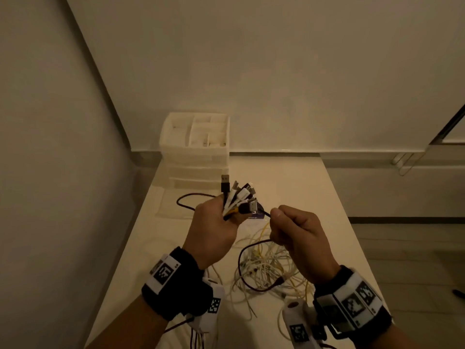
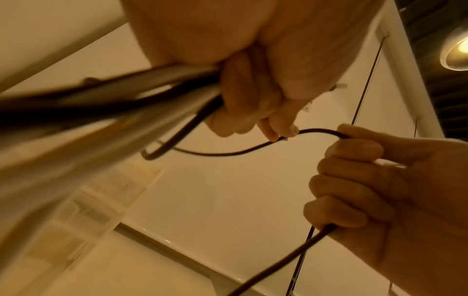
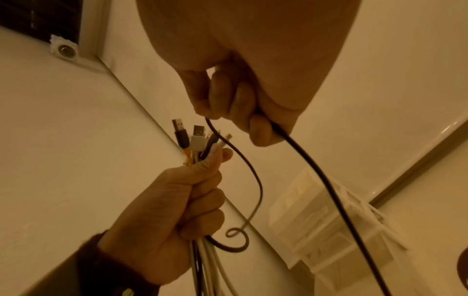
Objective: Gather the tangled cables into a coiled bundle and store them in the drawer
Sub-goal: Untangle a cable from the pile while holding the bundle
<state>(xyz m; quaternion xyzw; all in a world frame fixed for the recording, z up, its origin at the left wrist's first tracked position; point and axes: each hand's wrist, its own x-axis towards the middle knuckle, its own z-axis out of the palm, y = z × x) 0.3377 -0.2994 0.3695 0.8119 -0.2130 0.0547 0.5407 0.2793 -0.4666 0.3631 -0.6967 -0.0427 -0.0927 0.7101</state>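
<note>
My left hand (image 1: 214, 222) is raised over the table and grips a bunch of cable ends (image 1: 237, 195), black, white and yellow, whose plugs fan out above the fist (image 3: 195, 140). My right hand (image 1: 297, 230) holds a black cable (image 1: 242, 258) that runs across to the left fist (image 2: 240, 152). The remaining cables hang down into a tangled pile (image 1: 266, 268) of white and yellow cables on the table beneath my hands. A white drawer unit (image 1: 196, 152) stands at the table's far end.
The white table (image 1: 289, 182) is narrow and butts against the far wall; a side wall runs close along its left edge. The drawer unit has an open compartment tray on top. A small purple object (image 1: 256, 215) lies just behind the hands.
</note>
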